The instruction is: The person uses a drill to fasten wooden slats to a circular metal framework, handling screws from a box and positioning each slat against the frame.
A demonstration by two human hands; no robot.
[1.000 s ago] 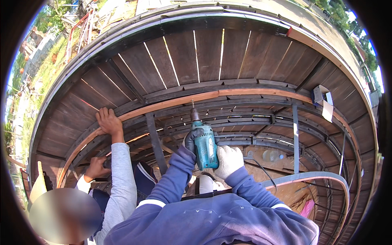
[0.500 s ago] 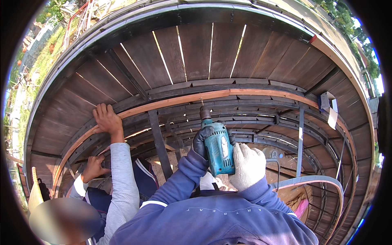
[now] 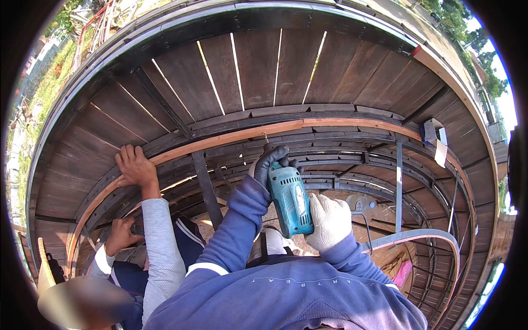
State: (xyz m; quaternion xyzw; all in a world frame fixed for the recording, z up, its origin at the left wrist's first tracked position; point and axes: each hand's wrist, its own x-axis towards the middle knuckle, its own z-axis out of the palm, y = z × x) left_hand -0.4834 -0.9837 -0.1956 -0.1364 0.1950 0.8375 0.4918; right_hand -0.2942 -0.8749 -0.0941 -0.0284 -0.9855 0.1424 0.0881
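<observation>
A teal power drill [image 3: 291, 201] is between my hands, its bit aimed at a curved wooden strip [image 3: 236, 135] in front of me. The tip of the bit [image 3: 265, 136] is at the strip's near edge; whether it has entered the wood I cannot tell. My left hand [image 3: 269, 164], in a black glove, is closed around the drill's front end by the chuck. At the back of the drill, my right hand [image 3: 329, 221] in a white knitted glove grips the handle, which its fingers hide. A power cord [image 3: 368, 231] hangs to the right.
On the left a co-worker's hand [image 3: 137, 169] presses on the strip, another co-worker's hand [image 3: 122, 235] below it. Dark slats [image 3: 247, 71] curve beyond the strip. Metal posts [image 3: 399, 181] stand beneath. A small open box [image 3: 434, 135] and a plastic bottle [image 3: 360, 203] are at right.
My left hand has slid forward along the drill, from its body to the chuck end. The whole view has shifted slightly; the drill still points at the strip.
</observation>
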